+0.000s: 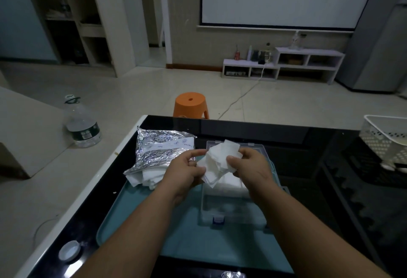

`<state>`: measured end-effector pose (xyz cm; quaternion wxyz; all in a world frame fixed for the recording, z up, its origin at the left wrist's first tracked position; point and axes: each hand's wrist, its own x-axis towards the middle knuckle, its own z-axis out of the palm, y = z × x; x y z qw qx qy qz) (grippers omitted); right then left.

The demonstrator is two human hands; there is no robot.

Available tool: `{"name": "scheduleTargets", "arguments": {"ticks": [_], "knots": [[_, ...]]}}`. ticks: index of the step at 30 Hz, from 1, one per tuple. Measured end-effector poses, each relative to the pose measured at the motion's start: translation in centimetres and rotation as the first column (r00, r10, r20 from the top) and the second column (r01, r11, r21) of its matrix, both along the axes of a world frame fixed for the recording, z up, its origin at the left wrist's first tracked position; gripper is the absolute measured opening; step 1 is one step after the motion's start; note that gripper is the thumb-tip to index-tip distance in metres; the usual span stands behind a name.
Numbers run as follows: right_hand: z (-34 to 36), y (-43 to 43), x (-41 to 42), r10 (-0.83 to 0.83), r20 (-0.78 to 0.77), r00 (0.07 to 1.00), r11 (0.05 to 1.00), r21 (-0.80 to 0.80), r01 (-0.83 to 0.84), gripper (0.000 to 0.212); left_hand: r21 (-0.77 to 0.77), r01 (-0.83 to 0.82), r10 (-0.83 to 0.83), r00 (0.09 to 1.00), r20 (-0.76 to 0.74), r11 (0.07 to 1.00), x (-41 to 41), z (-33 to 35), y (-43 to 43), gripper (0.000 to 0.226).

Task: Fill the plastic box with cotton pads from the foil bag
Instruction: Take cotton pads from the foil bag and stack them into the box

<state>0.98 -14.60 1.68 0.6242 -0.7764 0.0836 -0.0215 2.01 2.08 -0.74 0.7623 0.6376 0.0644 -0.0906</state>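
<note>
A bunch of white square cotton pads point(217, 159) is held between both hands above the far half of the clear plastic box point(233, 211). My left hand point(185, 172) grips the bunch's left side, my right hand point(251, 167) grips its right side. More pads lie inside the box under my right hand. The box stands open on a teal tray point(136, 216), its lid hinged at the far side. The crumpled silver foil bag point(154, 152) lies to the left on the tray's far corner, with white pads spilling from its near opening point(145, 178).
The tray rests on a black glass table point(330, 167) with a white left edge. A white perforated basket point(385, 139) stands at the right. A small round lid point(69, 251) lies near left. A water bottle point(82, 123) and an orange stool point(191, 104) are beyond.
</note>
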Motion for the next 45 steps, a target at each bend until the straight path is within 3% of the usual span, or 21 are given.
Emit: {"name": "scheduleTargets", "arguments": {"ticks": [5,10,13,16,21,25,30,38,40,45], "knots": [[0.7,-0.1,-0.3,0.09,0.029,0.996,0.995,0.036,-0.091,0.021,0.024,-0.037,0.037,0.999,0.008,0.999,0.1,0.1,-0.4,0.048],[0.1,0.4,-0.4,0.086,0.079,0.993,0.974,-0.214,-0.067,0.017,-0.023,0.021,-0.02,0.999,0.034,1.0,-0.2,0.3,-0.6,0.054],[-0.2,0.5,-0.4,0.079,0.082,0.993,0.968,-0.244,-0.057,0.012,-0.068,0.024,-0.022,0.999,0.026,0.997,-0.3,0.6,-0.6,0.054],[-0.3,0.4,-0.2,0.075,0.082,0.994,0.96,-0.275,-0.05,0.016,-0.134,0.021,-0.019,1.0,0.017,0.991,-0.4,0.9,-0.7,0.038],[-0.4,0.3,-0.1,0.061,0.068,0.996,0.954,-0.296,-0.038,0.009,-0.08,-0.016,0.016,1.0,0.004,0.997,-0.2,0.2,-0.8,0.021],[-0.1,0.2,0.0,0.02,0.077,0.997,0.965,-0.261,0.001,0.01,-0.089,-0.067,0.065,0.997,-0.03,0.994,0.1,0.3,-0.7,0.018],[0.5,0.3,-0.1,0.014,0.076,0.997,0.999,-0.029,-0.012,0.008,-0.017,-0.103,0.103,0.995,0.001,0.995,0.1,0.3,-0.9,0.018],[0.6,0.5,-0.3,-0.061,0.104,0.993,0.992,0.118,0.048,0.012,0.001,-0.116,0.116,0.993,0.001,0.993,0.0,0.3,-1.1,0.021],[0.5,0.5,-0.3,-0.051,0.106,0.993,0.996,0.076,0.043,0.012,-0.004,-0.115,0.115,0.993,0.0,0.993,0.1,0.3,-1.1,0.023],[-0.6,0.8,0.0,-0.014,0.123,0.992,0.976,-0.213,0.04,0.009,-0.013,-0.091,0.091,0.996,-0.005,0.996,0.0,0.2,-1.3,0.031]]}}
